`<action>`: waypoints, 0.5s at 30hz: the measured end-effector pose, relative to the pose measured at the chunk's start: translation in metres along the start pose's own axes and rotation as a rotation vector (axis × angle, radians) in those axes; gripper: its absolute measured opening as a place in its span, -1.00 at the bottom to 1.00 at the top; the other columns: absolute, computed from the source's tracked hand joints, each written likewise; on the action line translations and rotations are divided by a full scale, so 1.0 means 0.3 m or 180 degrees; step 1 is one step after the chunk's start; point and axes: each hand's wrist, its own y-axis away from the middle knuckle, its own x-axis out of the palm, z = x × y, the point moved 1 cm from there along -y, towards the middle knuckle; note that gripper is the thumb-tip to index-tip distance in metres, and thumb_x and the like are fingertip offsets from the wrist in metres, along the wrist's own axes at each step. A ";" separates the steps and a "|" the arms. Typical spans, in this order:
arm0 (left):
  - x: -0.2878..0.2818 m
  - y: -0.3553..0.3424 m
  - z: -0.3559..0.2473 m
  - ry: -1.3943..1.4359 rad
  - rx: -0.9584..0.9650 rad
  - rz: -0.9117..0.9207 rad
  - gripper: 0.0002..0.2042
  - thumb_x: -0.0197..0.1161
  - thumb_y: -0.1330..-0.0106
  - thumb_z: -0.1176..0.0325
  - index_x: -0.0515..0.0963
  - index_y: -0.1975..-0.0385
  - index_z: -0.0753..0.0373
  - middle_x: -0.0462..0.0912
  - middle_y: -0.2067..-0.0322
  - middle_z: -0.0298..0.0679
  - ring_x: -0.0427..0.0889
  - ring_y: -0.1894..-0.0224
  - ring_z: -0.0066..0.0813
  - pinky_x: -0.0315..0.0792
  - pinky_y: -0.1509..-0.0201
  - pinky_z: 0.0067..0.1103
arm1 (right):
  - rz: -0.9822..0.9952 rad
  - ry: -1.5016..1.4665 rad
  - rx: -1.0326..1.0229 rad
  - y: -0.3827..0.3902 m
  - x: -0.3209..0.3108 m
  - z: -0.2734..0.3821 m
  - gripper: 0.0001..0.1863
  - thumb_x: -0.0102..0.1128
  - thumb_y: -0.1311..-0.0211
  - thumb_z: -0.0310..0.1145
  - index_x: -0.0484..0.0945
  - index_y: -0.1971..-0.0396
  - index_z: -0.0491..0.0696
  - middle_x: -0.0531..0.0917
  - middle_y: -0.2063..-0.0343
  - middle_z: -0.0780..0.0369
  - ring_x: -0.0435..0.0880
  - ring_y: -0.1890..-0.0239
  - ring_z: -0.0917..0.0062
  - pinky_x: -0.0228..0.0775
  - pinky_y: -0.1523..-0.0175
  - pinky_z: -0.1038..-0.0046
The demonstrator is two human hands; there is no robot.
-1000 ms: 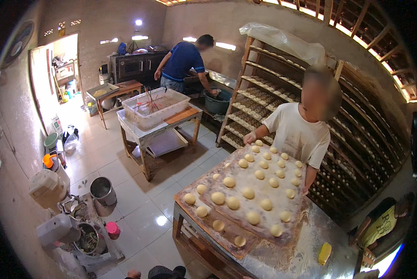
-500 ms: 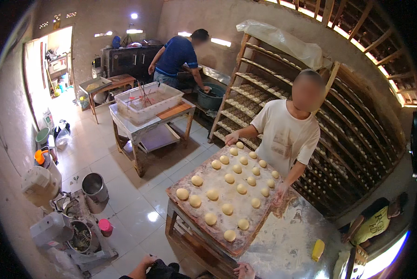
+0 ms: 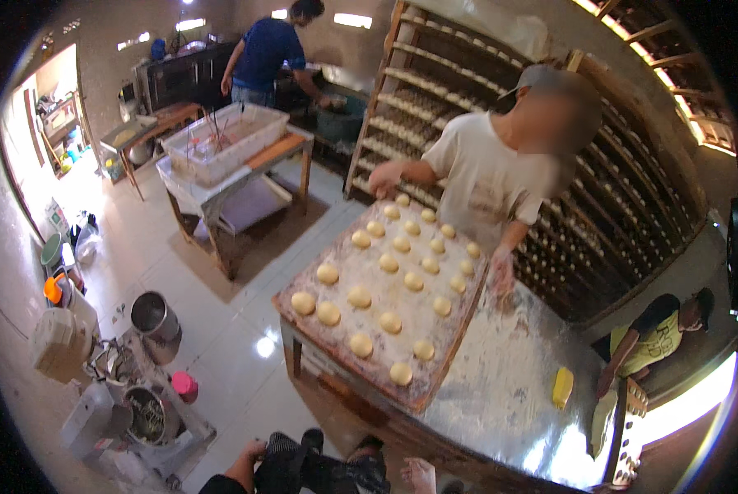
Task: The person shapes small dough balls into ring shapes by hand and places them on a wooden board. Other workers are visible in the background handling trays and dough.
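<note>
My left hand (image 3: pixel 252 451) hangs at the lower edge beside my dark patterned clothing. It touches nothing that I can see, and its fingers are too small and foreshortened to read. Low in front of the table, my right hand (image 3: pixel 419 475) is empty, its fingers loosely apart. Nearest to it is a floured wooden board (image 3: pixel 459 333) with several rows of round pale dough balls (image 3: pixel 359 296). The board rests on a metal-topped table (image 3: pixel 500 395) dusted with flour. Across it, a person in a white shirt (image 3: pixel 488 169) holds both hands just off the board's far corners.
A yellow scraper-like piece (image 3: pixel 563 388) lies on the table. Behind stands a tall rack (image 3: pixel 385 107) of dough trays. At left are mixers (image 3: pixel 97 420), a metal pot (image 3: pixel 155 317) and a table with a white tub (image 3: pixel 245 160). Another person (image 3: pixel 258 58) works behind; one sits at right (image 3: pixel 661 329).
The view has shifted, so the scene sits higher and further left. The person in white has let go of the board and turned aside. My right hand has come away from the table's edge.
</note>
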 end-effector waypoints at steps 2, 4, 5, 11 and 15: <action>0.016 -0.028 0.024 -0.1099 0.0669 -0.0073 -0.66 0.33 -0.12 0.24 0.62 0.11 0.20 0.66 0.06 0.05 0.66 0.01 0.03 0.61 0.00 -0.20 | 0.0025 -0.0239 0.0341 -0.072 -0.012 -0.187 -0.67 0.16 -0.33 -0.27 0.63 0.02 -0.13 0.71 0.31 0.09 0.71 0.27 0.23 0.54 0.19 0.20; 0.019 -0.062 0.017 -0.1346 0.0851 -0.0141 -0.66 0.35 -0.12 0.21 0.60 0.11 0.19 0.69 0.19 0.02 0.69 0.14 -0.05 0.63 0.15 -0.23 | -0.0147 -0.0799 0.0660 -0.088 -0.004 -0.320 -0.77 0.15 -0.36 -0.34 0.65 0.14 -0.15 0.66 0.50 0.13 0.66 0.52 0.33 0.47 0.47 0.38; 0.012 -0.090 -0.001 -0.0515 0.0274 0.0170 -0.68 0.34 -0.15 0.20 0.60 0.13 0.18 0.69 0.26 -0.01 0.70 0.23 -0.12 0.62 0.23 -0.29 | -0.0044 -0.1155 0.0595 -0.083 0.001 -0.359 -0.78 0.14 -0.36 -0.35 0.65 0.15 -0.15 0.66 0.51 0.13 0.66 0.52 0.34 0.47 0.47 0.38; -0.067 -0.233 -0.388 0.2468 -0.0354 -0.0160 -0.76 0.11 -0.42 0.16 0.50 0.17 0.21 0.64 0.51 -0.21 0.61 0.57 -0.43 0.48 0.57 -0.45 | -0.0115 -0.1540 0.0913 0.020 0.056 -0.441 -0.79 0.12 -0.34 -0.37 0.66 0.20 -0.16 0.67 0.52 0.15 0.65 0.53 0.38 0.46 0.47 0.39; -0.072 -0.256 -0.698 0.2059 0.0177 0.0056 -0.69 -0.04 -0.52 0.14 0.49 0.00 0.20 0.68 0.40 -0.17 0.65 0.50 -0.37 0.52 0.49 -0.39 | -0.0259 -0.1587 0.1017 0.096 0.067 -0.488 -0.79 0.11 -0.32 -0.38 0.66 0.23 -0.16 0.67 0.53 0.16 0.64 0.54 0.41 0.46 0.47 0.40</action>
